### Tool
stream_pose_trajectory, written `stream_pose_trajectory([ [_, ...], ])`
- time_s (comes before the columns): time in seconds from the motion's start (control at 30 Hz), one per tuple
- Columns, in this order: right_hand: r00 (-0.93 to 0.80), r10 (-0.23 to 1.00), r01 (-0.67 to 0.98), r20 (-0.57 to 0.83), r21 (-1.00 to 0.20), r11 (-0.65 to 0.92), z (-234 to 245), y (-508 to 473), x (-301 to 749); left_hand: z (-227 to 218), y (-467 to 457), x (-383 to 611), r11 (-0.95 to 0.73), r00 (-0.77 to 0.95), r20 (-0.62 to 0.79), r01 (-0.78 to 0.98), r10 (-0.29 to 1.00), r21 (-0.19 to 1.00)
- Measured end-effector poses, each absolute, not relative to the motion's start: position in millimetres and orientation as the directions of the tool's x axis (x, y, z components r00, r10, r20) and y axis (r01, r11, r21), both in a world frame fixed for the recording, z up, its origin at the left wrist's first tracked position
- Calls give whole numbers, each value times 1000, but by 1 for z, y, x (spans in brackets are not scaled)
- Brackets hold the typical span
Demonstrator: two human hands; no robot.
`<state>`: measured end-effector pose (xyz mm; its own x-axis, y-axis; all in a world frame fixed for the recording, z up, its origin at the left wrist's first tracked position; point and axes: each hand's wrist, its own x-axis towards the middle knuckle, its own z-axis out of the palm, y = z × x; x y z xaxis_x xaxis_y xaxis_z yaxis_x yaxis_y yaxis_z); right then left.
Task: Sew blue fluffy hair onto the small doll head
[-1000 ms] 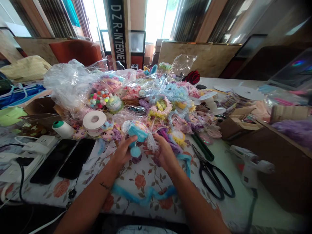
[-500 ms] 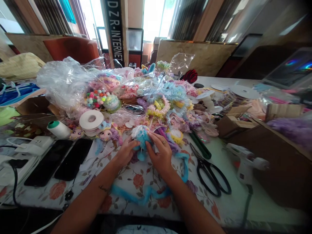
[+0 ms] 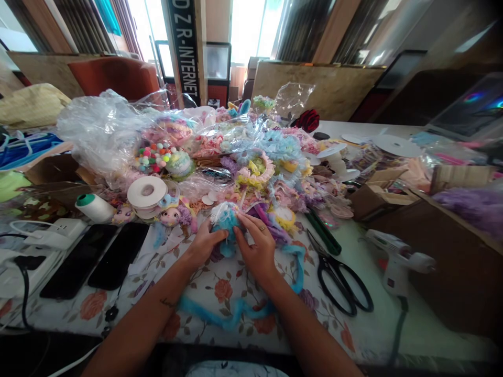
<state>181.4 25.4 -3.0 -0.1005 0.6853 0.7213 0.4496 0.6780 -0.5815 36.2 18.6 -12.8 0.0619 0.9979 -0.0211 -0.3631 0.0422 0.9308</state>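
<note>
Both my hands hold a small fluffy blue and white piece (image 3: 225,220) just above the flowered tablecloth (image 3: 212,335). My left hand (image 3: 204,242) grips its left side, with the thumb across the front. My right hand (image 3: 257,242) closes on its right side, fingers reaching over the top and thumb below. What exactly the piece is I cannot make out; the fingers hide part of it. A long fuzzy blue strip (image 3: 236,315) lies in bends on the cloth, passing under my right forearm and up its right side.
Black-handled scissors (image 3: 340,277), a green-handled tool (image 3: 324,233) and a white glue gun (image 3: 395,262) lie to the right by a cardboard box (image 3: 440,272). Two dark phones (image 3: 120,256), a ribbon spool (image 3: 146,192) and a thread cone (image 3: 93,207) are left. Behind, plush decorations (image 3: 275,152) pile up.
The blue and white piece has turned slightly in my hands, and my fingers have shifted a little on it. The rest of the table looks the same.
</note>
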Motion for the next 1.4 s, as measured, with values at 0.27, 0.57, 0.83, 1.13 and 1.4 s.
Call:
stream_pose_trajectory([
  [0.27, -110, 760, 402, 641, -670, 624, -8, 24, 182, -6, 24, 24, -226, 4, 230, 211, 973, 951],
  [0.57, -205, 831, 271, 518, -785, 556, -11, 30, 191, -4, 18, 23, -441, 107, 498, 647, 861, 623],
  [0.83, -257, 770, 405, 584, -658, 635, -14, 32, 194, -6, 16, 22, -533, 202, 595, 713, 778, 456],
  [1.13, -259, 776, 298, 574, -717, 630, -13, 32, 195, -3, 11, 24, -531, 201, 641, 760, 741, 375],
  [1.4, -220, 840, 165, 497, -829, 534, -14, 34, 193, -2, 7, 29, -472, 193, 644, 831, 740, 294],
])
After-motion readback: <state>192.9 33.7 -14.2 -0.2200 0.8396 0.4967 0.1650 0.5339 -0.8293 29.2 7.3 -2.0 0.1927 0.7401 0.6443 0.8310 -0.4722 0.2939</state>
